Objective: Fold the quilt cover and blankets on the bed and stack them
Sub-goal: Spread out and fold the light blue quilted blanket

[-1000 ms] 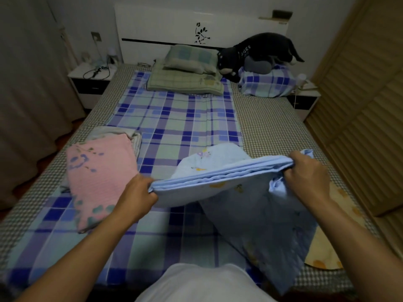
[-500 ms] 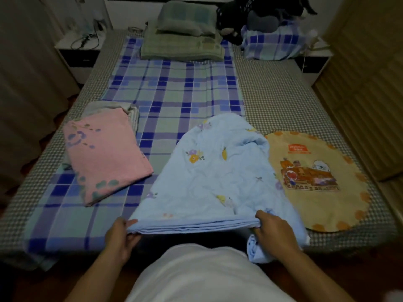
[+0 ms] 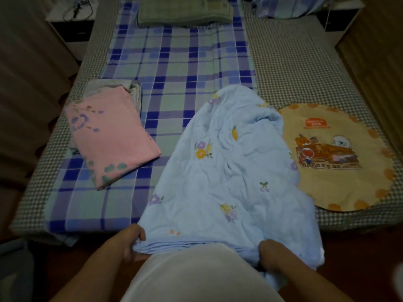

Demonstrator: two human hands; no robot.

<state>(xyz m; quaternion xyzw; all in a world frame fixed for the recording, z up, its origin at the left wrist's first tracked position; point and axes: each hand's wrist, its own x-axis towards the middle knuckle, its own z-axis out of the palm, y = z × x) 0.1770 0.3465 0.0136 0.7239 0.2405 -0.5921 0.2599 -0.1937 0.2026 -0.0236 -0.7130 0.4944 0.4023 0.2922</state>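
Left hand (image 3: pixel 130 243) at the near edge of the bed (image 3: pixel 290 68), forearm running in from lower left, wrist bent, fingers curled shut over the left corner of the blue quilt (image 3: pixel 226 171); thumb side up, knuckles facing the camera. Far left, a dark nightstand (image 3: pixel 72 29) with a cable on top, beside the head of the bed. Next along, a pink blanket (image 3: pixel 111 136), folded, lying on a grey folded piece (image 3: pixel 102 85) whose edges show at the far side; both sit on the plaid sheet (image 3: pixel 174 62), well apart from the quilt. At the head end, a folded green blanket (image 3: pixel 185 12). Centre: the quilt lies spread and wrinkled, small flower and fruit prints facing up, narrowing toward its far end. Its near edge is bunched in stacked layers and drawn taut between the two hands, hanging just off the bed's edge against the person's white shirt (image 3: pixel 196 275). Right hand (image 3: pixel 272 256) mirrors the left: forearm in from lower right, fingers closed down on the quilt's right corner, loose cloth drooping below it. Right of the quilt, a round yellow mat (image 3: pixel 340 171) with a cartoon picture lies flat on the checked cover, its left rim tucked under the quilt's edge. Far right, a wooden wardrobe (image 3: pixel 379 51).
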